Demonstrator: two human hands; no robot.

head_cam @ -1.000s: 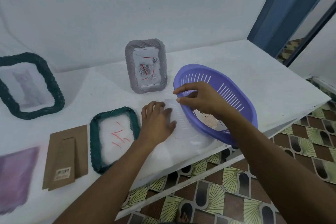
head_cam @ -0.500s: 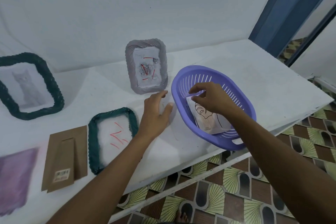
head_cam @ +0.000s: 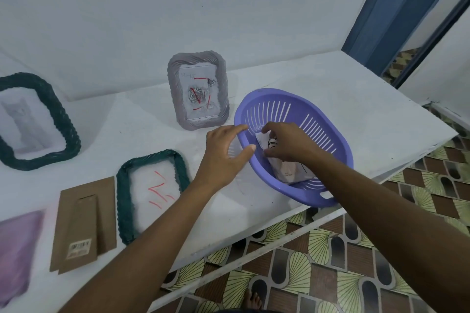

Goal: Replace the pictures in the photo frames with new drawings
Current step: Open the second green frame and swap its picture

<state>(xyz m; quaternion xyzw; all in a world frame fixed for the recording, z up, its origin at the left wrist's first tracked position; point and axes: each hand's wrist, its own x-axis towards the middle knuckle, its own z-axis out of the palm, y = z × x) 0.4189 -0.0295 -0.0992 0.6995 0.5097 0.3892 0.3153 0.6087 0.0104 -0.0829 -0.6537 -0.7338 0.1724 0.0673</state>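
A purple slotted basket (head_cam: 335,140) sits on the white shelf (head_cam: 368,109) with drawing sheets (head_cam: 290,170) inside. My right hand (head_cam: 287,142) is in the basket, fingers pinched on the top drawing. My left hand (head_cam: 226,157) grips the basket's near-left rim between thumb and fingers. A dark green frame (head_cam: 152,190) lies flat to the left, showing paper with red marks. A grey frame (head_cam: 198,91) stands upright behind, holding a rose picture crossed with red lines. Another green frame (head_cam: 35,119) leans at the far left with a faint cat picture.
A brown cardboard frame back (head_cam: 84,223) with its stand and barcode lies at the front left. A purple sheet (head_cam: 17,241) lies at the left edge. The shelf's front edge runs diagonally above a patterned tile floor (head_cam: 330,262). A blue door frame (head_cam: 396,7) stands at right.
My right hand dropped from the basket's rim into the basket and took hold of a drawing. My left hand lifted off the shelf and moved right to the basket's rim.
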